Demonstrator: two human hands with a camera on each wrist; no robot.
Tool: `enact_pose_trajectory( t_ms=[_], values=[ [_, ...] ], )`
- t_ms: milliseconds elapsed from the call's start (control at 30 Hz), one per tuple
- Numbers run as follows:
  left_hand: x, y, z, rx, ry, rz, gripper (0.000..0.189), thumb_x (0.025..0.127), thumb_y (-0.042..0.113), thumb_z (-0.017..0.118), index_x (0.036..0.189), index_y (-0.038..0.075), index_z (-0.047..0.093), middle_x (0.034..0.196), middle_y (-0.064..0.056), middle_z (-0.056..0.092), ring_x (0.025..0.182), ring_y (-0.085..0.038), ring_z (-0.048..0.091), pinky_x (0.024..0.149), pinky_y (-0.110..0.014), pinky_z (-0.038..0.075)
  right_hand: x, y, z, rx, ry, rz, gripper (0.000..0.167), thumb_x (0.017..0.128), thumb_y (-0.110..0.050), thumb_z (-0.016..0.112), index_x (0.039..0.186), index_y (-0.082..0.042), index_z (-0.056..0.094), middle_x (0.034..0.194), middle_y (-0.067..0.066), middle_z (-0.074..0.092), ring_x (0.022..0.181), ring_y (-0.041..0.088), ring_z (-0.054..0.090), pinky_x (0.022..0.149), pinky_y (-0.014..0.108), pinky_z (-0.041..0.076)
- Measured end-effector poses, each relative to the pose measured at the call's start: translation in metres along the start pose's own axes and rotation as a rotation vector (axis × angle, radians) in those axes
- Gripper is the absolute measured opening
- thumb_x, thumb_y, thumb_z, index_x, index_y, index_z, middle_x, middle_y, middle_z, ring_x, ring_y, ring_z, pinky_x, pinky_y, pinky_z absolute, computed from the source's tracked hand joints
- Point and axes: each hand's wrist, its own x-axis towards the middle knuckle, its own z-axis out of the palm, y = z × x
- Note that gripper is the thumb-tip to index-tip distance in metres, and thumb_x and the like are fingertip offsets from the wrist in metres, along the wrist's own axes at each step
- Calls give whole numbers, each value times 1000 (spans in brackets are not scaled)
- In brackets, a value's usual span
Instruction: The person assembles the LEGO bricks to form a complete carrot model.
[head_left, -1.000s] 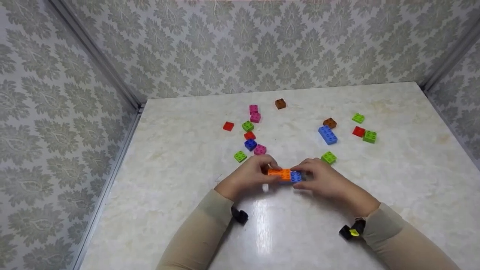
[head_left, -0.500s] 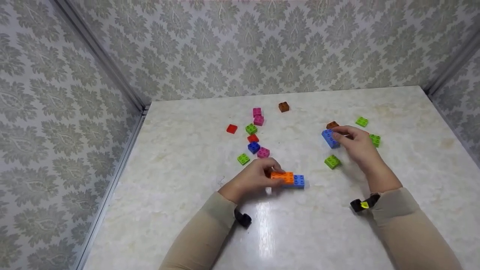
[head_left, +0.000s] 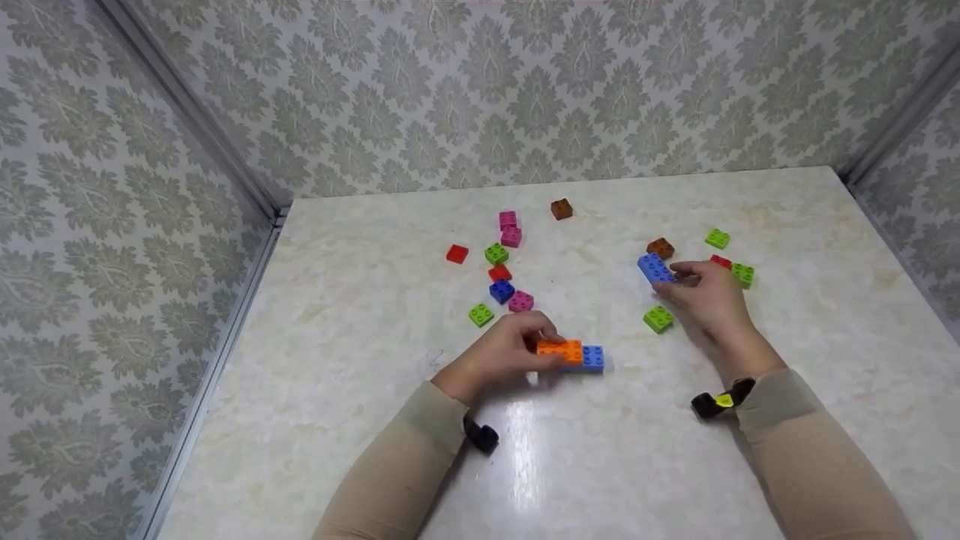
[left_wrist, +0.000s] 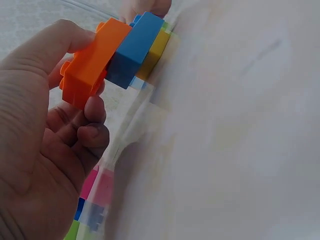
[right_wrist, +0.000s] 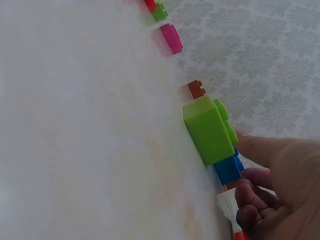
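My left hand (head_left: 514, 351) pinches the orange toy brick (head_left: 570, 350) that tops a small stack. Below it the stack has a blue brick (left_wrist: 134, 52) and a yellow brick (left_wrist: 154, 54); the blue one's studs stick out to the right. Farther back on the right, my right hand (head_left: 709, 300) has thumb and fingers at the near end of a long blue brick (head_left: 652, 267), which lies on the table. A green brick (right_wrist: 210, 130) partly hides that blue brick in the right wrist view.
Beyond the blue brick sits a brown brick (head_left: 661, 247); a green brick (head_left: 742, 274) and a red brick (head_left: 721, 261) lie right of the right hand. Several pink, green, red and dark blue bricks (head_left: 502, 291) form a loose line behind the left hand. Patterned walls (head_left: 525, 97) enclose the table.
My right hand has left the stack and gone up and right to the long blue brick, its fingers shifting to the near end. My left hand has kept its hold on the stack.
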Motion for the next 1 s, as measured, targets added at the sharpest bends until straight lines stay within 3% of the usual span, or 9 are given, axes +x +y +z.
enact_pose_trajectory(
  t_ms=[100,167,267,400,600,833,1000],
  values=[
    [1,0,-1,-4,-1,9,14,100,24,88,114,24,85,117,4,77,102,-16,63,91,-26,54,0,0,1,-51,4,-34,64,106,-39,81,157,-2,65,152,24,69,131,38,69,106,47,59],
    [2,1,-1,-8,-5,8,15,100,24,88,114,24,85,117,4,77,103,-17,63,91,-26,54,-1,1,1,-72,19,-51,61,107,-37,80,155,-1,67,148,25,70,128,39,70,106,52,59],
    [2,1,-1,-10,-6,6,15,100,24,88,115,24,85,118,4,77,104,-17,64,93,-26,55,-2,1,0,-97,48,-78,58,107,-37,79,152,-2,70,144,24,72,122,38,71,96,44,60],
    [1,1,-1,-3,5,-4,14,100,23,88,113,25,85,118,5,77,104,-17,64,93,-26,55,-4,-1,0,-91,75,-112,57,106,-39,80,150,-3,72,141,23,73,118,36,70,84,26,53],
    [0,0,0,2,3,-6,15,100,24,87,115,24,84,118,5,76,104,-17,62,92,-26,54,-8,-3,3,-3,87,-132,59,106,-42,81,150,-5,71,138,19,73,115,26,66,80,11,49],
    [0,0,0,-3,13,35,15,99,19,87,114,17,84,118,1,77,101,-15,62,90,-24,55,-9,-6,3,157,14,-157,51,103,-29,85,147,-6,73,132,13,70,107,10,67,83,11,56],
    [-1,-1,0,2,17,39,15,99,19,88,113,17,84,118,1,78,99,-14,62,89,-23,54,-12,-11,5,142,-33,-171,47,103,-29,86,144,-9,76,132,9,70,107,9,68,86,10,57]
  ],
)
